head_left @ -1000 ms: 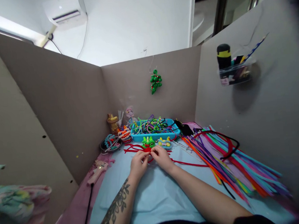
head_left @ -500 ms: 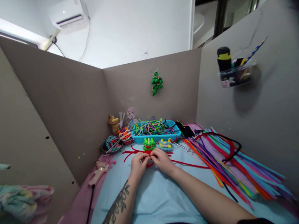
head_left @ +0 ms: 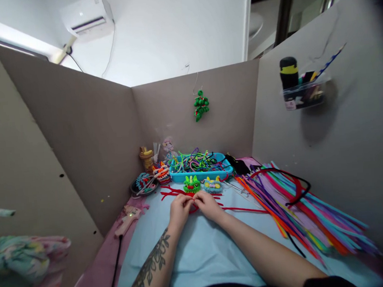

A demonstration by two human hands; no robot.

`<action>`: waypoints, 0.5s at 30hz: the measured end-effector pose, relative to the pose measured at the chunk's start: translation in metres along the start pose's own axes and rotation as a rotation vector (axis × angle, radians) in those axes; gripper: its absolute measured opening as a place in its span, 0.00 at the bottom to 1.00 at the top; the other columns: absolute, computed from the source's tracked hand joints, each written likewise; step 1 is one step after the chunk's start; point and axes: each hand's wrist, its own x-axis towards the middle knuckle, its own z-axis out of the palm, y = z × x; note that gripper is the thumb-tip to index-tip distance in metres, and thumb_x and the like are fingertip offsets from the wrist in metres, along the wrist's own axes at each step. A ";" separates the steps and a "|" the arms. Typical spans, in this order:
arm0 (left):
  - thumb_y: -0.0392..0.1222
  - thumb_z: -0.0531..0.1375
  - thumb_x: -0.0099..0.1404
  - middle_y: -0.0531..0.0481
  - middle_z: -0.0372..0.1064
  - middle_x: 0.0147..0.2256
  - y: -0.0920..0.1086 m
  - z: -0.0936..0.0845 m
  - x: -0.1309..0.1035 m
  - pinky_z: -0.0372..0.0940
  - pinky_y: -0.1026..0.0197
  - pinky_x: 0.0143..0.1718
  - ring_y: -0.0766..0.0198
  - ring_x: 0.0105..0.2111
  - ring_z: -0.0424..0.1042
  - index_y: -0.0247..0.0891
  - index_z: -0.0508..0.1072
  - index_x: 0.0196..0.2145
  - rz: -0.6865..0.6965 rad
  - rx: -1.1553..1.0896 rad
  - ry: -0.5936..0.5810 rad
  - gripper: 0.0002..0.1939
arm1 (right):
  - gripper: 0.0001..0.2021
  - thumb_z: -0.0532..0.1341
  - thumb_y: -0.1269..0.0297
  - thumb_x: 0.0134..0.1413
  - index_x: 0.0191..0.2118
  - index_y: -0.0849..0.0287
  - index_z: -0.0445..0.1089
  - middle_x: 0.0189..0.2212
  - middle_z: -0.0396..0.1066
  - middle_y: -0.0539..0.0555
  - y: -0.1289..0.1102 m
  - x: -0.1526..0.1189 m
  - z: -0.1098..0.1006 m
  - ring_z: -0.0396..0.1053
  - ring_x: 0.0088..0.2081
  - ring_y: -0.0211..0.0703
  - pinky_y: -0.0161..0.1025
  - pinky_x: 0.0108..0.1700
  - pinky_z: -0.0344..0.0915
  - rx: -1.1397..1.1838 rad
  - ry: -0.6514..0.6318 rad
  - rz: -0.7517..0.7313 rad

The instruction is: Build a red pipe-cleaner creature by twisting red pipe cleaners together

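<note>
Shifted since the earlier frame, the loose ends of the red fuzzy stems (head_left: 172,191), mid-frame, now reach less far left. Both the left hand (head_left: 179,210) and right hand (head_left: 207,205) pinch the red work between thumb and fingertips, nearly touching, above the smooth, wrinkled blue cloth (head_left: 203,257). Just beyond sit a nubbly green figure (head_left: 191,184) and a ribbed pale-blue one (head_left: 212,184). Straight, plush multicolored stems (head_left: 296,206) fan out at lower right. Farther back, a blue plastic tray (head_left: 194,176) holds tangled, curly stems; a beaded-looking green ornament (head_left: 201,105) hangs upper center.
</note>
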 end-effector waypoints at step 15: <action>0.35 0.54 0.60 0.50 0.68 0.33 0.001 -0.002 -0.004 0.62 0.64 0.36 0.65 0.33 0.67 0.43 0.75 0.35 0.132 0.138 -0.147 0.10 | 0.09 0.52 0.75 0.38 0.29 0.57 0.55 0.22 0.58 0.44 0.014 -0.002 0.007 0.59 0.25 0.36 0.32 0.27 0.55 0.187 0.007 0.079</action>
